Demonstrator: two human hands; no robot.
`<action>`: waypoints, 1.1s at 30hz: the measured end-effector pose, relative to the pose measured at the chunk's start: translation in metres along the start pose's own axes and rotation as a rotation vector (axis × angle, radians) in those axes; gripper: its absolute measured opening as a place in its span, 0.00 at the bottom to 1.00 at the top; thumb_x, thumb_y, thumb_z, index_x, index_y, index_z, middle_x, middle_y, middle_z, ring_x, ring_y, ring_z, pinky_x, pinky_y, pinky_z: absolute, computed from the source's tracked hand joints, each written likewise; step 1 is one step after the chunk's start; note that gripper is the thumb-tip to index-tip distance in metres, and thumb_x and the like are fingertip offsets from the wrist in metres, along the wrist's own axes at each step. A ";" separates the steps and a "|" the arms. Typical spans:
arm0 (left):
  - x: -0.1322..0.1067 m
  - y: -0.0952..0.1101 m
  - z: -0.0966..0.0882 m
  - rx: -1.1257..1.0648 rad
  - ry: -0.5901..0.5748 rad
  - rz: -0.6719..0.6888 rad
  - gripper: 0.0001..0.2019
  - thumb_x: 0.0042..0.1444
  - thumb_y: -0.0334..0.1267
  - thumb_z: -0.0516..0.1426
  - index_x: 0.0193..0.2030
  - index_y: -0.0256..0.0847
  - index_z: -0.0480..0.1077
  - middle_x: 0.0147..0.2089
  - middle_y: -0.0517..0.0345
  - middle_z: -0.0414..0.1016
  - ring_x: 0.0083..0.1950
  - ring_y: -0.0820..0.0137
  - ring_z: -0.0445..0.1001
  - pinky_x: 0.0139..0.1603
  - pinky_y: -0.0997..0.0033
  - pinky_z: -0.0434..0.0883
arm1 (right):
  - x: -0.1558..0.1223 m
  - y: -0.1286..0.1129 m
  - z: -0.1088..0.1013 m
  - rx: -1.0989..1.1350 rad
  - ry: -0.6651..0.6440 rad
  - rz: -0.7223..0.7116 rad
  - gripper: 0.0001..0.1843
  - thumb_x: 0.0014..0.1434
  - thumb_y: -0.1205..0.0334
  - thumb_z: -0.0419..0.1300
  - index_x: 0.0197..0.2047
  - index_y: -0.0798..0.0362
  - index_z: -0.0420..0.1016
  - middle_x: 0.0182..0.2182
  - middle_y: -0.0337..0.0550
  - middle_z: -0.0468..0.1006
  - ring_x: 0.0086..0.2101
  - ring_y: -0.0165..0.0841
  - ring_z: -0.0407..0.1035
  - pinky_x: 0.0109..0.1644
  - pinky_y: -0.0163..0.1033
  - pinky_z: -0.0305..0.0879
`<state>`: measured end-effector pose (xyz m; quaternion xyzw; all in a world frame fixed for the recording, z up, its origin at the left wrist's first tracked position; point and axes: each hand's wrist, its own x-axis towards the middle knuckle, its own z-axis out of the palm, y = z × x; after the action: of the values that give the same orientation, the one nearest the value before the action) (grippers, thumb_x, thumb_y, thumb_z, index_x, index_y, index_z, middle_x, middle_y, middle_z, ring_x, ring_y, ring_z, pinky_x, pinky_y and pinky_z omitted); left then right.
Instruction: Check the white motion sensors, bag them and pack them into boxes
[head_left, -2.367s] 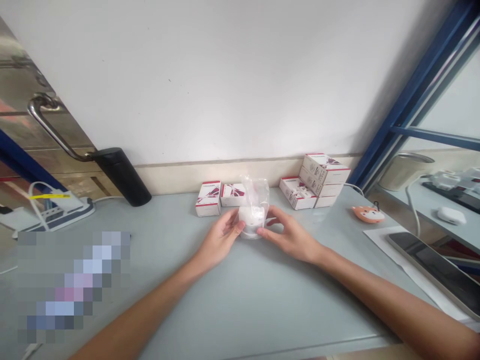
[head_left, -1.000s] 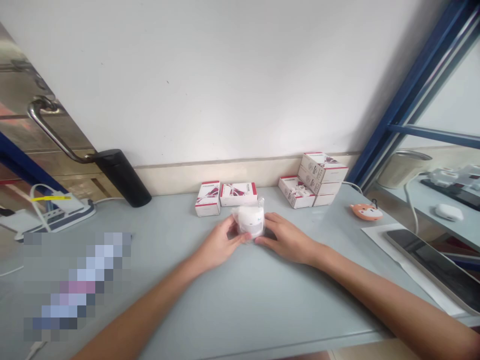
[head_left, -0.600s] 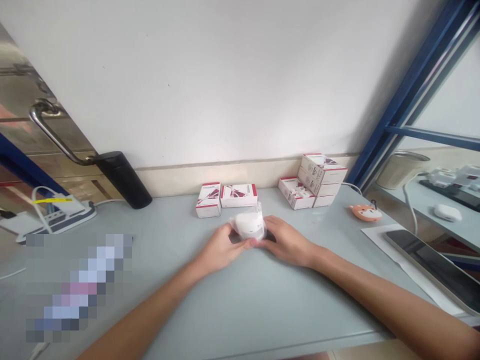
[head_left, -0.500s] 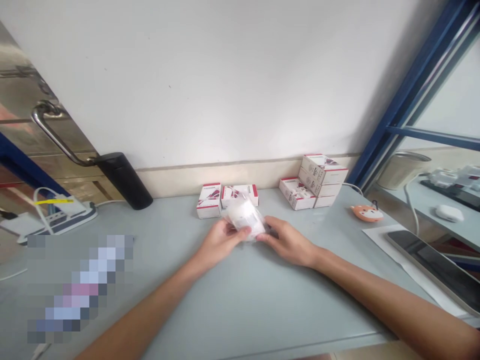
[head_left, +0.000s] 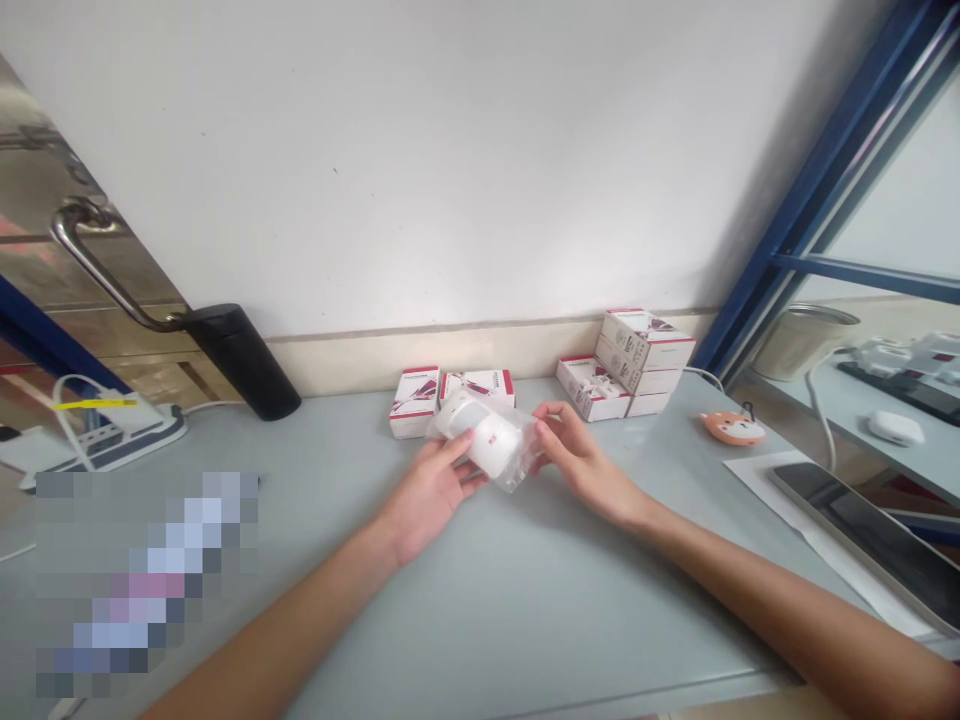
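A white, rounded plastic device [head_left: 491, 440] with a grey band and a small red mark lies inside a clear plastic bag [head_left: 517, 470]. My left hand [head_left: 431, 490] grips it from the left, thumb on top and fingers underneath. At the bag's right end, the thumb and fingers of my right hand [head_left: 577, 455] are closed on the loose plastic. Just behind the bag, two white and red boxes sit on the table: one box [head_left: 415, 402] stands to the left, and the other box [head_left: 480, 385] is partly covered by the bag.
Several similar boxes [head_left: 649, 350] are stacked at the back right, beside an open box [head_left: 592, 390] with white items inside. An orange animal-face case [head_left: 733, 428] and a phone [head_left: 862, 530] on paper lie right. A black cylinder [head_left: 244, 360] and white router-like device [head_left: 105, 430] stand left.
The bagged device has turned, so its grey band and red mark now show. My right hand has shifted slightly right and up, onto the bag's end.
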<state>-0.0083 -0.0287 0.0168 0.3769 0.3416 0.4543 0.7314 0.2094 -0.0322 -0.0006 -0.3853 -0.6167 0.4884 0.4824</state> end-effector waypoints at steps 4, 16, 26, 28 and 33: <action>0.001 -0.002 0.000 0.015 -0.036 0.031 0.27 0.65 0.40 0.65 0.69 0.43 0.67 0.66 0.43 0.76 0.63 0.53 0.78 0.68 0.46 0.71 | -0.001 0.000 0.006 0.149 -0.123 0.117 0.27 0.66 0.36 0.62 0.53 0.48 0.61 0.35 0.40 0.80 0.33 0.35 0.76 0.44 0.47 0.73; 0.003 -0.010 -0.011 0.399 0.059 0.248 0.48 0.56 0.43 0.71 0.76 0.57 0.46 0.71 0.45 0.67 0.69 0.52 0.72 0.68 0.45 0.69 | 0.003 -0.001 -0.003 0.233 -0.007 -0.034 0.21 0.68 0.44 0.64 0.36 0.47 0.60 0.27 0.34 0.76 0.28 0.31 0.69 0.39 0.41 0.64; 0.003 -0.004 -0.025 1.351 0.174 0.987 0.47 0.57 0.34 0.67 0.77 0.60 0.47 0.76 0.45 0.50 0.78 0.46 0.52 0.75 0.41 0.59 | -0.001 -0.019 -0.003 0.398 -0.023 0.046 0.22 0.65 0.47 0.68 0.31 0.48 0.60 0.24 0.34 0.69 0.24 0.30 0.59 0.33 0.39 0.56; 0.000 0.001 -0.025 1.498 0.072 0.991 0.39 0.60 0.33 0.65 0.74 0.62 0.56 0.75 0.49 0.53 0.78 0.47 0.52 0.76 0.41 0.55 | -0.003 -0.021 -0.001 0.381 -0.043 0.102 0.23 0.64 0.45 0.67 0.31 0.48 0.60 0.23 0.34 0.68 0.24 0.31 0.58 0.33 0.39 0.55; -0.004 0.000 -0.027 1.549 -0.213 0.915 0.36 0.63 0.34 0.62 0.74 0.62 0.58 0.72 0.51 0.64 0.73 0.49 0.62 0.73 0.43 0.58 | -0.004 -0.015 -0.001 0.371 -0.122 0.185 0.23 0.62 0.41 0.68 0.33 0.48 0.63 0.23 0.34 0.67 0.24 0.30 0.56 0.32 0.38 0.53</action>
<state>-0.0326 -0.0263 0.0041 0.9024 0.2991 0.3064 0.0485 0.2118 -0.0394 0.0134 -0.3144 -0.5062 0.6583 0.4600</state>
